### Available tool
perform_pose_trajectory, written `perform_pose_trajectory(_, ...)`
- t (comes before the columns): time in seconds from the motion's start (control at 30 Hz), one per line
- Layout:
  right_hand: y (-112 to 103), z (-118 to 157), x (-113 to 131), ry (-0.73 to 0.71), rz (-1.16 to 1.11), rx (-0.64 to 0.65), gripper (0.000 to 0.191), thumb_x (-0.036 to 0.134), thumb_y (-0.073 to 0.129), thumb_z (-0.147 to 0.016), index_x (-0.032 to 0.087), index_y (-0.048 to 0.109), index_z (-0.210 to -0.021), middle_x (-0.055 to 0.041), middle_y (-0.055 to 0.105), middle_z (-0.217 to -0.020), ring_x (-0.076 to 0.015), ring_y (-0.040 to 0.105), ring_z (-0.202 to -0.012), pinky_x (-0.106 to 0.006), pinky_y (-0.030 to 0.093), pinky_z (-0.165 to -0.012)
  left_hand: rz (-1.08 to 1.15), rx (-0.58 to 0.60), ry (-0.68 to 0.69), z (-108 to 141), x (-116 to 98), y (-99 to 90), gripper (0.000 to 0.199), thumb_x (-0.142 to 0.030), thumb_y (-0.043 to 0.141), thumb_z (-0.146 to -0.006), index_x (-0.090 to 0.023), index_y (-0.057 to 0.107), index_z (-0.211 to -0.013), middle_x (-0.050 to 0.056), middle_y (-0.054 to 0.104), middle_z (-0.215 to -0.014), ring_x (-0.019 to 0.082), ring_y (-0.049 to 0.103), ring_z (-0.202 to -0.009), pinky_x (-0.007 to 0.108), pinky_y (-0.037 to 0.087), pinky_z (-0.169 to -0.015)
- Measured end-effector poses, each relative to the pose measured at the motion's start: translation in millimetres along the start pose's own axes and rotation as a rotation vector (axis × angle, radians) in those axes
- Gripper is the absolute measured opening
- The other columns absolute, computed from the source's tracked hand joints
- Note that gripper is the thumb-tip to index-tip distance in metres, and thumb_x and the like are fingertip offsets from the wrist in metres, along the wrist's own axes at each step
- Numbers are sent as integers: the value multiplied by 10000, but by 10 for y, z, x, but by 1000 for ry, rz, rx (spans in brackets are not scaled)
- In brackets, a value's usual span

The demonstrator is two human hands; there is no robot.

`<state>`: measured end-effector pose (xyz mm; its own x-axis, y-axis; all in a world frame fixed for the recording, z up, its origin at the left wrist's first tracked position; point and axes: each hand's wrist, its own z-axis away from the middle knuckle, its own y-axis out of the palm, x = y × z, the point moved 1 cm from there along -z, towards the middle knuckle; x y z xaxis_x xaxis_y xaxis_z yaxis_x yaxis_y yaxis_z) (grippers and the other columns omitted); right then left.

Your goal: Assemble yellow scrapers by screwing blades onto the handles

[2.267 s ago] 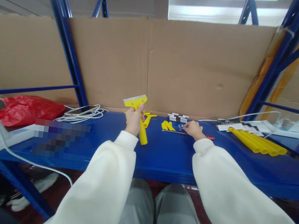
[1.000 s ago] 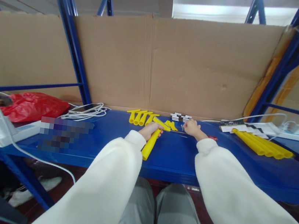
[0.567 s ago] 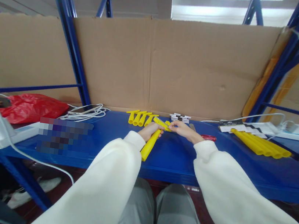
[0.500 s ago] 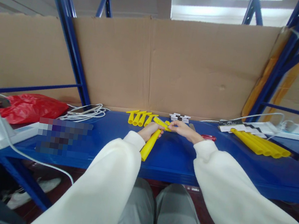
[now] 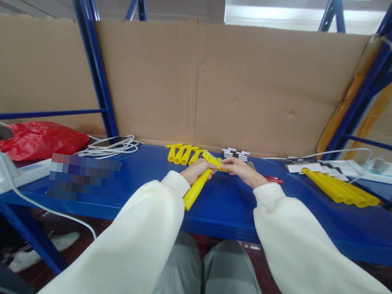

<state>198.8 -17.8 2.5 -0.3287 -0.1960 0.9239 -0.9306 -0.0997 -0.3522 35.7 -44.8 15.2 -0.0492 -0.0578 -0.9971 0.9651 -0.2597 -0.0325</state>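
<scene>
My left hand [image 5: 198, 169] is closed around a yellow T-shaped tool, where its tapered round handle [image 5: 195, 193] meets a flat crosspiece [image 5: 209, 158]. The handle's wide end points down toward me, over the blue table. At the right end of the crosspiece my right hand [image 5: 240, 169] has its fingers pinched together; what lies between them is too small to make out. Behind my left hand several similar yellow tools [image 5: 179, 155] lie side by side. A small stack of black-and-white pieces [image 5: 235, 154] sits just beyond my right hand.
Right of my right hand lies a red object [image 5: 273, 180]. Farther right are several yellow tapered handles [image 5: 339, 189] with printed cards. White cables [image 5: 117, 148], a red plastic bag [image 5: 41, 141] and a power strip [image 5: 25, 181] occupy the left. Cardboard [image 5: 262, 88] walls the back.
My right fingers have shifted slightly along the crosspiece, and the tool's head has turned a little. My left hand keeps its grip on the tool.
</scene>
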Motion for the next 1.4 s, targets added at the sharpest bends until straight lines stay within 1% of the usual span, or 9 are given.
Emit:
perform_pose_trajectory(0.13,3,-3,10,20,-92,71,99,265,717,-668,195,658,-703,-10,679,-791,-152,583,-798,-251,421,-688,-5,13,29,26,-30,10,252,-20,506,-852,-137,533,-631,-34,483,-464,59,400,-364,209,290,-423)
perform_pose_trajectory(0.3,-4,5,24,0,-203,62,136,242,733,-633,207,607,-670,14,641,-724,-144,573,-773,-242,419,-677,-2,56,80,20,-40,-2,286,-27,518,-851,-142,510,-590,-39,486,-456,58,416,-348,197,317,-407)
perform_pose_trajectory(0.63,20,29,54,-43,-121,27,173,316,713,-680,209,583,-720,11,634,-771,-151,575,-787,-253,431,-672,25,62,130,-17,-26,-46,288,-56,629,-808,-135,516,-554,-34,500,-462,50,432,-342,188,329,-400)
perform_pose_trajectory(0.8,-101,-59,41,-130,154,-120,195,393,635,-806,200,633,-836,-47,689,-922,-186,611,-863,-321,489,-768,27,-46,147,-19,-58,-68,326,-61,559,-838,-153,488,-534,-38,468,-439,61,418,-335,203,327,-402)
perform_pose_trajectory(0.9,-345,-83,32,-168,526,-313,175,348,640,-813,191,677,-880,-102,697,-1049,-247,609,-1025,-405,469,-911,-91,-157,155,-57,-38,-102,366,-65,538,-839,-167,459,-497,-37,454,-421,66,412,-334,208,330,-408)
perform_pose_trajectory(0.97,-529,-68,7,-130,800,-370,149,332,659,-793,206,710,-854,-120,692,-1112,-311,565,-1147,-481,433,-971,-214,-232,159,-107,-3,-143,380,-75,572,-817,-178,443,-475,-36,448,-409,76,422,-347,214,340,-420)
perform_pose_trajectory(1.1,-868,-6,-121,76,991,-288,176,343,623,-808,225,742,-753,-111,732,-994,-346,590,-1115,-510,447,-927,-394,-329,134,-223,82,-248,349,-79,605,-787,-186,471,-484,-26,481,-416,95,461,-385,216,344,-441)
perform_pose_trajectory(1.27,-1190,61,-341,12,827,-25,300,508,730,-675,212,757,-719,-96,752,-864,-308,666,-891,-382,503,-800,-376,-301,120,-289,137,-324,318,3,649,-701,-193,505,-496,-40,443,-364,107,446,-355,222,312,-418)
perform_pose_trajectory(1.4,-1255,83,-465,-9,716,137,403,585,781,-557,222,758,-729,-72,754,-840,-293,669,-829,-361,512,-748,-431,-294,68,-287,154,-334,305,20,628,-699,-192,516,-511,-13,472,-400,130,460,-375,241,328,-439)
